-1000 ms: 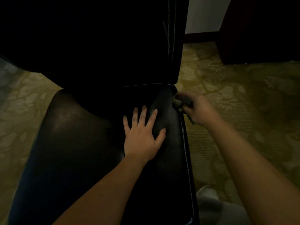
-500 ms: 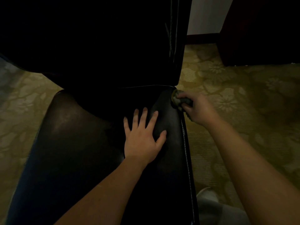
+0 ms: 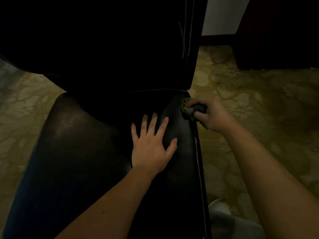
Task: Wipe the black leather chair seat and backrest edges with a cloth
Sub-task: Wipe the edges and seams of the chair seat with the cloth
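Right hand (image 3: 214, 114) grips the cloth (image 3: 191, 109) at the seat's (image 3: 82, 152) back right corner; left hand (image 3: 151, 149) lies flat, fingers spread, bracing. Risk: bunched cloth skips the seam under the backrest (image 3: 103, 49), or slips off the edge.

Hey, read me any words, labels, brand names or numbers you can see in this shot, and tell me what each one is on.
None: no text can be read anywhere in this view.
The chair seat, the backrest, the cloth gripped by the right hand and the patterned carpet show no lettering, though the picture is dim and much of the backrest is lost in shadow.
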